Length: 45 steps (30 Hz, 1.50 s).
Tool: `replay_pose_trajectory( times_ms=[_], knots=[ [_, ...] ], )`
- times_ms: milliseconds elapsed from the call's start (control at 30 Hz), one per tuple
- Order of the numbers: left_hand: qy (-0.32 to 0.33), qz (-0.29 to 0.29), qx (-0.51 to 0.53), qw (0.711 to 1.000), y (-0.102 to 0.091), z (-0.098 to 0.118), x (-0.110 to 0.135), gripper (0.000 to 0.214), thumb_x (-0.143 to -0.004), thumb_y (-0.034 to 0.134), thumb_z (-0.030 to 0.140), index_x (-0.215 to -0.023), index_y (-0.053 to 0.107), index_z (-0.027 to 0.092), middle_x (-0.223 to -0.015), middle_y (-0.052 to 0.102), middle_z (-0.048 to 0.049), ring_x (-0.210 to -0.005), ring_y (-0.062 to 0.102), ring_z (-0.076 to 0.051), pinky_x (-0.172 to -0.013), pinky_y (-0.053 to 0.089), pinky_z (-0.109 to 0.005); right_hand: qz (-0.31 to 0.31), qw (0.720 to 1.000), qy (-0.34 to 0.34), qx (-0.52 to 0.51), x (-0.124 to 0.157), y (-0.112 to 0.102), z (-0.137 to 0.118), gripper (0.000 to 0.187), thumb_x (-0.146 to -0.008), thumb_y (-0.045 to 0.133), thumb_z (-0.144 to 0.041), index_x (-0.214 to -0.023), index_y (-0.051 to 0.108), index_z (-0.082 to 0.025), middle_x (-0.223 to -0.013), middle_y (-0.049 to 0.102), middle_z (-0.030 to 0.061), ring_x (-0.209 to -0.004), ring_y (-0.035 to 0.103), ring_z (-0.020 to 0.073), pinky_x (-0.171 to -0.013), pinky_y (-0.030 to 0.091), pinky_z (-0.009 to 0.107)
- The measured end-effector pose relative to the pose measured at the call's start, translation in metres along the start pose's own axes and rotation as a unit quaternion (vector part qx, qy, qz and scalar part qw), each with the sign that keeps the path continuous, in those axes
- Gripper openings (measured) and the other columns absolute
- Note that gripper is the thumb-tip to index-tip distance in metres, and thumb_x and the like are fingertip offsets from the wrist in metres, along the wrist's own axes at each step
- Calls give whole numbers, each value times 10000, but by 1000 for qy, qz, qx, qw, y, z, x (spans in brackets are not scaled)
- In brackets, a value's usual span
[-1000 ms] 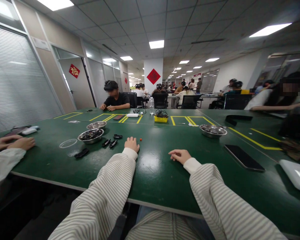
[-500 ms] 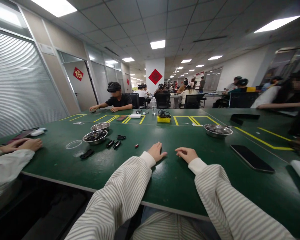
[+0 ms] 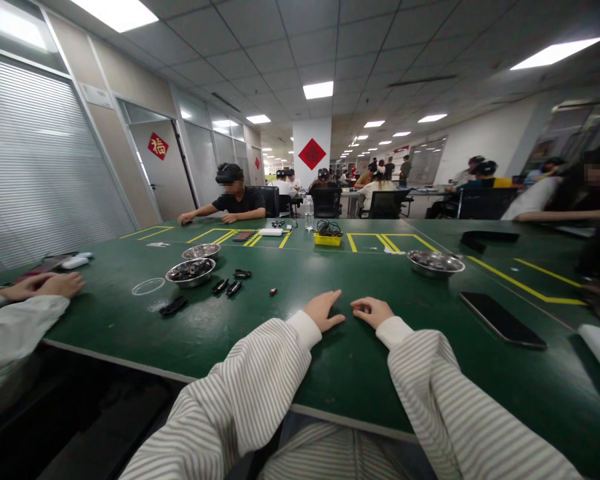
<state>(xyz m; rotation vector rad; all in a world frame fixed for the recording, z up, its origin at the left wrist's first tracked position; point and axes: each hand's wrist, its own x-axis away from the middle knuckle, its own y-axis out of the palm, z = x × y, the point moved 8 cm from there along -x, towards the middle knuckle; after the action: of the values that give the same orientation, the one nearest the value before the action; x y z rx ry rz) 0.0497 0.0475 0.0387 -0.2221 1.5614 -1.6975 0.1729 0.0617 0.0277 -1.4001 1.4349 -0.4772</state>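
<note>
My left hand (image 3: 324, 311) hovers at or just over the green table (image 3: 250, 360), fingers stretched out and thumb apart, with nothing in it. Close to its right, my right hand (image 3: 373, 311) has its fingers curled into a pinch. A tiny reddish spot shows at the fingertips, too small to name. Left of my hands lies a small red and black piece (image 3: 273, 291). Farther left are several black plastic parts (image 3: 234, 289) beside a steel bowl (image 3: 190, 272) full of similar dark pieces.
Another steel bowl (image 3: 201, 251) stands behind the full one. To the right are a steel bowl (image 3: 435, 264) and a black phone (image 3: 503, 320). A yellow box of cables (image 3: 328, 233) and a water bottle (image 3: 309, 213) stand farther back. A co-worker's hands (image 3: 55, 285) rest at left.
My left hand has moved slightly right, closer to my right hand. The right hand's fingers look more curled, and a reddish spot now shows at their tips.
</note>
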Motion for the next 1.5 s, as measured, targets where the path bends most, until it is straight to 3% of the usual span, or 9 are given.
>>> replay_pose_trajectory(
  times_ms=[67, 200, 267, 367, 467, 600, 900, 1133, 1500],
  knots=[
    [-113, 37, -100, 988, -21, -41, 9, 519, -687, 462, 359, -1143, 325, 155, -1208, 329, -93, -1109, 265, -215, -910, 239, -344, 1, 1000, 0, 7, 0, -1, -1, 194, -605, 522, -264, -746, 632, -190, -670, 600, 13, -493, 456, 90, -502, 378, 213],
    [-378, 55, -224, 897, -60, -129, 48, 415, -674, 479, 352, -1022, 435, 131, -1099, 398, -133, -1043, 308, -267, -795, 324, -373, 3, 1000, 6, 13, 0, -2, -1, 210, -594, 540, -264, -765, 631, -182, -658, 598, 13, -496, 468, 92, -503, 382, 211],
    [-417, 27, -215, 883, -62, -155, 60, 332, -689, 465, 348, -940, 486, 132, -1025, 438, -121, -991, 364, -245, -761, 349, -337, 8, 1000, 11, 18, 0, -3, 1, 216, -590, 548, -273, -766, 631, -179, -648, 598, 14, -496, 474, 94, -498, 384, 210],
    [-394, 3, -164, 905, -54, -169, 60, 208, -708, 457, 277, -850, 532, 145, -909, 485, -86, -883, 445, -186, -752, 356, -282, 9, 1000, 4, 25, 0, -3, 0, 171, -594, 545, -281, -700, 640, -186, -642, 595, 17, -502, 486, 95, -499, 389, 208],
    [-306, 11, -103, 946, -40, -154, 44, 159, -692, 482, 216, -824, 548, 155, -828, 504, -53, -804, 473, -143, -753, 358, -254, 7, 1000, -13, 16, 1, -4, -5, 158, -599, 542, -277, -685, 642, -190, -643, 598, 18, -506, 494, 96, -507, 399, 210],
    [-158, 51, -18, 986, -27, -105, 21, 215, -650, 515, 144, -864, 533, 164, -796, 512, -21, -760, 470, -119, -740, 369, -245, 6, 999, -26, -32, 3, -5, -14, 175, -611, 529, -266, -719, 636, -179, -645, 613, 20, -537, 528, 106, -540, 425, 219],
    [-10, 102, 77, 992, -18, -10, 1, 286, -653, 515, 153, -937, 484, 168, -778, 512, -12, -732, 455, -112, -689, 381, -245, 46, 986, -3, -158, 2, -5, -28, 193, -617, 522, -223, -765, 639, -180, -705, 650, 25, -565, 582, 121, -569, 474, 222],
    [8, 106, 85, 991, -17, 4, -1, 252, -664, 510, 163, -915, 486, 167, -745, 504, -5, -702, 455, -104, -675, 381, -234, 94, 975, -22, -200, 5, -7, -29, 202, -634, 502, -237, -770, 639, -177, -676, 648, 35, -558, 587, 127, -550, 485, 223],
    [16, 102, 77, 992, -20, 8, 1, 215, -682, 496, 186, -897, 498, 175, -763, 515, -12, -742, 460, -114, -696, 379, -235, 72, 970, -2, -233, 7, -8, -28, 201, -613, 531, -267, -737, 638, -152, -657, 646, 40, -542, 587, 132, -532, 498, 233]
  ],
)
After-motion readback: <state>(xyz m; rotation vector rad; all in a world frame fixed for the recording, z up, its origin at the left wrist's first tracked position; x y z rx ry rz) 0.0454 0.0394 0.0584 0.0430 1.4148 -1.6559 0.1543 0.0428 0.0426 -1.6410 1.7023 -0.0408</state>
